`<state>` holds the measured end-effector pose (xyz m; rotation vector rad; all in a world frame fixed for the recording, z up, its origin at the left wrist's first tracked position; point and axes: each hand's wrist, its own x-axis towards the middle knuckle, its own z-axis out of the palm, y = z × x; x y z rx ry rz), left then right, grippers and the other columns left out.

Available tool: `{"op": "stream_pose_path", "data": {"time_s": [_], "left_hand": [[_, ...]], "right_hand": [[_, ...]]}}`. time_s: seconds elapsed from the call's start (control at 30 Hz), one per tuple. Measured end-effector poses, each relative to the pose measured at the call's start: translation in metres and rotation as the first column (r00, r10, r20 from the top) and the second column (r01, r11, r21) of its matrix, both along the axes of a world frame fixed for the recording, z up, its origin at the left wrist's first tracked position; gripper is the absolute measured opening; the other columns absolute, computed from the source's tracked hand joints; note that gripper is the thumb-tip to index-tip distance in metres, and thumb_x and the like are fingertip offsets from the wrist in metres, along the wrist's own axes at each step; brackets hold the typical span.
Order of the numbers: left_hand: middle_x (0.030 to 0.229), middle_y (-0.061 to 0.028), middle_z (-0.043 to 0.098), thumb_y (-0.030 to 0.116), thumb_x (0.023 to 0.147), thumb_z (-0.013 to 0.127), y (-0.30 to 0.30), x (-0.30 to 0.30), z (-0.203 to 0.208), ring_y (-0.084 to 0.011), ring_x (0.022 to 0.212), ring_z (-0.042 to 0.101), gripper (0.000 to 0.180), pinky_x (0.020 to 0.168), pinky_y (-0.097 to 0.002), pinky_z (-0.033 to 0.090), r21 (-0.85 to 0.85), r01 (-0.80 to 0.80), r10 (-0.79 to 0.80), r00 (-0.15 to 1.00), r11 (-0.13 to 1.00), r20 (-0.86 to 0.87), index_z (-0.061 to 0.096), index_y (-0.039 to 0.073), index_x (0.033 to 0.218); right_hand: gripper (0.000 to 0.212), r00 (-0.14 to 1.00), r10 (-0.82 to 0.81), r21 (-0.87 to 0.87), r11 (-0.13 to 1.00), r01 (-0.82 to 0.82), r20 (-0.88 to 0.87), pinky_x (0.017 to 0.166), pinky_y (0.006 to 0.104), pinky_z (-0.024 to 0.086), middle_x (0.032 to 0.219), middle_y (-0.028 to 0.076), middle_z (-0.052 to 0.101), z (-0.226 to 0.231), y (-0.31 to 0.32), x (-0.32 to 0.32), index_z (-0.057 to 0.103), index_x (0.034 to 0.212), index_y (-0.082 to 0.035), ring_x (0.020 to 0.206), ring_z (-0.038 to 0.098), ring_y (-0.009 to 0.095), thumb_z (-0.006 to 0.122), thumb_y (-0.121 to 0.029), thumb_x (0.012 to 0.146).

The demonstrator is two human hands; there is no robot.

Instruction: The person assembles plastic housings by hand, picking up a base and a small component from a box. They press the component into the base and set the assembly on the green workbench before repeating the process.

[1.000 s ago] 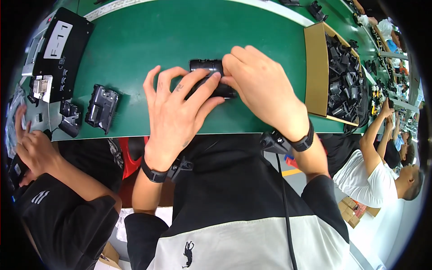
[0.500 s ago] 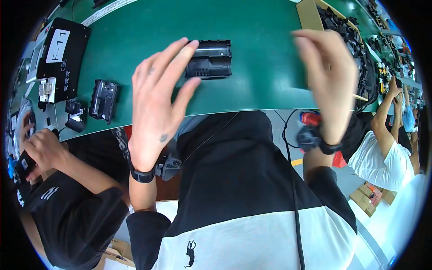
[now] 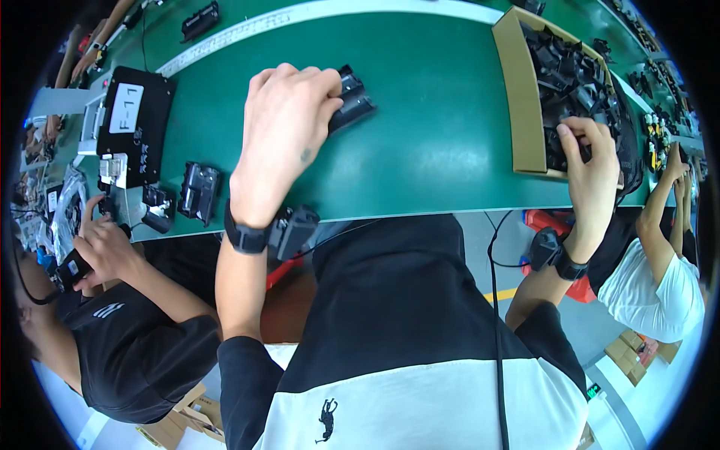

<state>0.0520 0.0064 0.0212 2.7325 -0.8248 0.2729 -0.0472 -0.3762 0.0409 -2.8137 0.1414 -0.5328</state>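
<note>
My left hand (image 3: 289,124) is closed around the left end of a black plastic housing (image 3: 355,106), which lies tilted on the green table with two rounded channels facing up. Its fingertips are partly hidden behind the hand. At the right, my right hand (image 3: 591,161) reaches over the near end of a cardboard box (image 3: 522,105) full of loose black plastic parts (image 3: 574,79). Its thumb and fingers are curled together among these parts; whether a piece is pinched there is too hidden to make out.
On the left stand a second black housing (image 3: 200,193), a smaller black part (image 3: 157,208) and a black test box (image 3: 135,127) with a white label. A co-worker's hand (image 3: 109,247) holds a dark device beside them. A white ruler strip (image 3: 300,13) runs along the table's far side.
My right hand has moved right and down into the cardboard box. My left hand has closed on the housing, which has turned at an angle. The whole view has shifted a little.
</note>
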Motion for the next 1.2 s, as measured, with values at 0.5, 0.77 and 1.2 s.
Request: {"op": "stream_pose_path", "data": {"time_s": [0.5,0.77,1.2], "left_hand": [[0.144,-0.01,0.067,0.017,0.099,0.06,0.09,0.206,-0.023,-0.038,0.129,0.066,0.047,0.107,-0.055,0.055,0.256,-0.496,0.44,0.863,0.83,0.246,0.065,0.022,0.145],[0.108,-0.011,0.078,0.018,0.099,0.063,0.165,0.202,-0.045,-0.0406,0.097,0.074,0.019,0.084,-0.0584,0.056,0.37,-0.463,0.331,0.869,0.805,0.368,0.073,0.013,0.115],[0.105,-0.0211,0.067,0.003,0.103,0.058,0.032,0.059,0.014,-0.0406,0.108,0.065,0.008,0.092,-0.0519,0.051,-0.058,-0.259,0.265,0.938,0.964,0.223,0.062,0.001,0.109]], "right_hand": [[0.009,0.999,-0.04,0.094,0.995,0.039,0.013,0.086,0.0389,0.051,0.098,0.012,0.064,0.006,0.012,-0.016,0.07,0.102,0.0,0.093,0.062,0.03,0.075,-0.007,0.098],[0.006,0.98,-0.047,0.116,0.993,0.025,0.192,0.089,0.0408,0.05,0.098,0.012,0.065,0.015,0.009,-0.001,0.07,0.1,-0.005,0.097,0.061,0.033,0.075,-0.007,0.097],[0.007,0.974,-0.07,0.548,0.834,-0.062,0.217,0.081,0.0308,0.058,0.115,0.013,0.074,0.02,0.035,0.015,0.06,0.112,0.002,0.081,0.072,0.018,0.062,-0.005,0.11]]}}
